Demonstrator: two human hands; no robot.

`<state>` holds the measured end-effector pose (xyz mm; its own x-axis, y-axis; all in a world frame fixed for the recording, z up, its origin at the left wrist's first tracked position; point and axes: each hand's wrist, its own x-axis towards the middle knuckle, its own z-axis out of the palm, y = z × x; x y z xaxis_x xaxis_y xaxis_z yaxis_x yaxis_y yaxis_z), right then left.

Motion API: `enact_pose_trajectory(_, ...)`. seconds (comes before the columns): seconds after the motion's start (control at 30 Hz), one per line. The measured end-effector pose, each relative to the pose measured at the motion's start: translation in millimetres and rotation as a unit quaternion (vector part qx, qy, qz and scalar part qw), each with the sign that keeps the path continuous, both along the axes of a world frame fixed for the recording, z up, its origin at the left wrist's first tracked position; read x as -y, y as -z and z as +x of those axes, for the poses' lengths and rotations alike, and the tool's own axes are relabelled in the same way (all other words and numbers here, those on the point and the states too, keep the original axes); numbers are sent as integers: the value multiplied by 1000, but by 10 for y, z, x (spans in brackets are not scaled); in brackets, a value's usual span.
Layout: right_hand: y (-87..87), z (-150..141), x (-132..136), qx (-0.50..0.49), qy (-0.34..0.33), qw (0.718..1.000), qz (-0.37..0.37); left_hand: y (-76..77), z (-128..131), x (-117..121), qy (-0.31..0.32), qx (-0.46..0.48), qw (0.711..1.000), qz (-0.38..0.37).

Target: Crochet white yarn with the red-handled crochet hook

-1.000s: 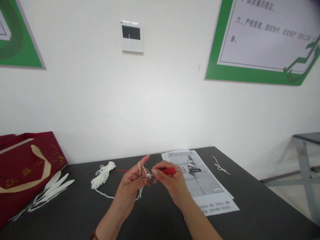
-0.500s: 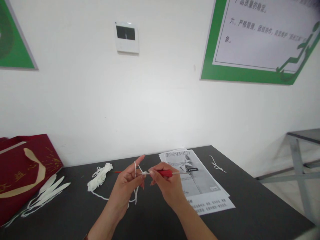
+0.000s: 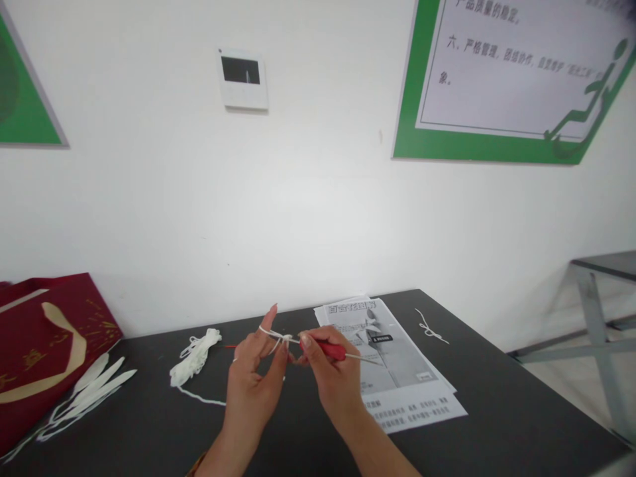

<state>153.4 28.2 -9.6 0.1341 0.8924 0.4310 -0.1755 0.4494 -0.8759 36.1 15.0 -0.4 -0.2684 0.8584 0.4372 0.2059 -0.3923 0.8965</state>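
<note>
My right hand [image 3: 332, 371] is closed around the red handle of a crochet hook [image 3: 328, 349], whose bare metal end sticks out to the right over the papers. Its other tip meets a small bit of white yarn work [image 3: 287, 338], pinched between the thumb and fingers of my left hand [image 3: 258, 374]. A strand of white yarn [image 3: 271, 330] loops over the raised left index finger and runs to the hook. Left of my hands lies a white yarn skein [image 3: 196, 356], its tail trailing toward my left wrist.
Printed sheets [image 3: 397, 358] lie under and right of my right hand on the black table [image 3: 163, 437]. A short knotted yarn piece [image 3: 430, 328] is farther right. Several white leaf-shaped pieces [image 3: 102, 381] rest beside a dark red bag [image 3: 59, 344]. A thin red stick [image 3: 228, 346] lies near the skein.
My left hand has turned, and the yarn now slants from its index finger down to the hook. The hook has tilted, its right end lower. The view has shifted slightly.
</note>
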Motion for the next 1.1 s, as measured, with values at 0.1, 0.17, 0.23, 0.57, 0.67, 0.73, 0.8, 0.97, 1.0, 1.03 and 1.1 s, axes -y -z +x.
enact_pose_trajectory(0.1,-14,24,-35,-61,-45,997,-25,-24,6,10,97,87,991,-38)
enact_pose_trajectory(0.17,-7,31,-71,-109,-80,990,-44,-37,-23,11,162,139,974,-76)
enact_pose_trajectory(0.23,-1,31,-104,-163,-119,977,-67,-44,-83,0,194,163,963,-88)
enact_pose_trajectory(0.57,-11,58,-194,-293,-259,895,-217,53,-733,-287,384,223,864,-238)
enact_pose_trajectory(0.67,28,68,-236,-300,-283,875,-255,117,-856,-339,391,185,852,-295)
enact_pose_trajectory(0.73,42,81,-260,-305,-294,865,-270,175,-918,-382,365,177,862,-306)
enact_pose_trajectory(0.8,40,98,-272,-305,-295,864,-271,241,-968,-443,323,170,877,-314)
enact_pose_trajectory(0.97,5,124,-256,-280,-297,874,-264,280,-873,-536,224,133,917,-302)
enact_pose_trajectory(1.0,2,124,-251,-270,-297,877,-263,241,-790,-508,213,132,924,-288)
enact_pose_trajectory(1.03,0,122,-247,-262,-296,881,-262,186,-688,-459,209,137,930,-271)
enact_pose_trajectory(1.1,2,119,-247,-254,-287,886,-262,44,-450,-317,221,157,931,-245)
